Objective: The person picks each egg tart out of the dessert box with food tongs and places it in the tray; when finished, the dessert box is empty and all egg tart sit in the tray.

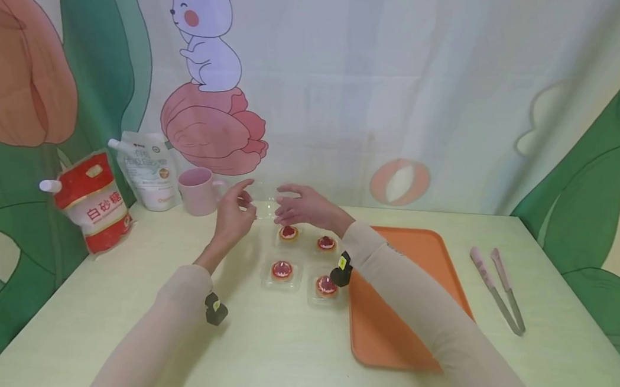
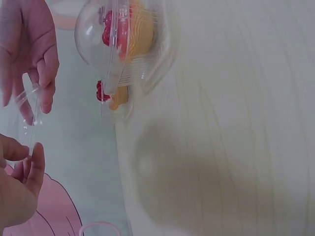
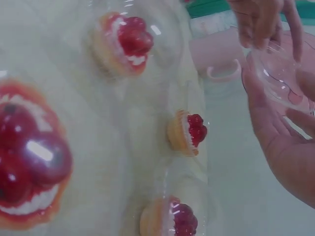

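Both hands hold a clear plastic container (image 1: 264, 200) between them, raised above the far edge of the table. The left hand (image 1: 234, 215) pinches one side of it between thumb and fingers, as the left wrist view shows with the container (image 2: 27, 115). The right hand (image 1: 312, 210) grips the opposite side; in the right wrist view its fingers curve about the dome-shaped plastic (image 3: 278, 76). Below the hands stand several small berry tarts in clear boxes, among them a back tart (image 1: 288, 233) and a front tart (image 1: 281, 270). The container's transparency obscures its exact outline.
An orange tray (image 1: 403, 330) lies under the right forearm. Pink-handled tongs (image 1: 499, 291) rest to its right. At the back left stand a pink mug (image 1: 197, 193), a white pouch (image 1: 149, 174) and a red sugar bag (image 1: 96, 203). A printed curtain (image 1: 336, 97) hangs behind the table.
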### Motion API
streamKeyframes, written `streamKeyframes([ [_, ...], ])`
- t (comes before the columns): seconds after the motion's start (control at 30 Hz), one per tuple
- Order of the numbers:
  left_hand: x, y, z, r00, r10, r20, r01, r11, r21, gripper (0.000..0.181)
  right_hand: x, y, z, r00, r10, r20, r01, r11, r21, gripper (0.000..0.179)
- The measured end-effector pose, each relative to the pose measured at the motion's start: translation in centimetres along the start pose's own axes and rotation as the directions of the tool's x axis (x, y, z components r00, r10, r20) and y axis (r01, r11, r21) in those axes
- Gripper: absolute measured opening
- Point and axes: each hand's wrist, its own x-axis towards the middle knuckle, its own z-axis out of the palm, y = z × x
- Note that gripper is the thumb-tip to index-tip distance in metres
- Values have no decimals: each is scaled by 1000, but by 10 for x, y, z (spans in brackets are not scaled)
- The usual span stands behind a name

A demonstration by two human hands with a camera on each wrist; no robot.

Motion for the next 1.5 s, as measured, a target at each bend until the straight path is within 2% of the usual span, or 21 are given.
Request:
streamKeyframes([
  [0.1, 0, -1, -2, 999, -27, -26, 27, 1000, 7, 62, 1, 3, 7, 994, -90, -68, 83, 992, -92, 66],
  [0.23, 0, -4, -5, 998, -49, -42, 49, 999, -7, 62, 4, 6, 15, 967, -211, -139, 182, 963, -198, 71],
  [0.33, 1, -7, -8, 997, -64, -32, 62, 997, -52, 61, 5, 9, 18, 946, -286, -154, 243, 938, -247, 68],
  [0.43, 2, -9, -13, 997, -73, -13, 71, 994, -86, 61, 7, 9, 18, 938, -318, -138, 276, 925, -262, 64],
  [0.6, 2, -11, -21, 997, -78, 21, 80, 988, -130, 62, 12, 6, 15, 955, -287, -77, 259, 930, -260, 66],
  [0.83, 3, -17, -33, 985, -142, 93, 155, 976, -150, 64, 22, 3, 15, 972, -236, -3, 226, 938, -262, 67],
  [0.97, 6, -23, -37, 981, -160, 110, 175, 974, -144, 64, 28, 3, 19, 978, -211, -2, 201, 935, -293, 64],
  [1.17, 8, -33, -40, 976, -183, 115, 197, 972, -130, 67, 42, 6, 24, 989, -149, -4, 141, 949, -282, 63],
  [1.4, 8, -41, -42, 971, -210, 118, 220, 972, -77, 70, 52, 6, 30, 993, -115, -28, 99, 935, -340, 67],
  [1.5, 8, -45, -43, 967, -218, 131, 229, 970, -81, 69, 54, 6, 30, 995, -96, -12, 87, 940, -329, 67],
])
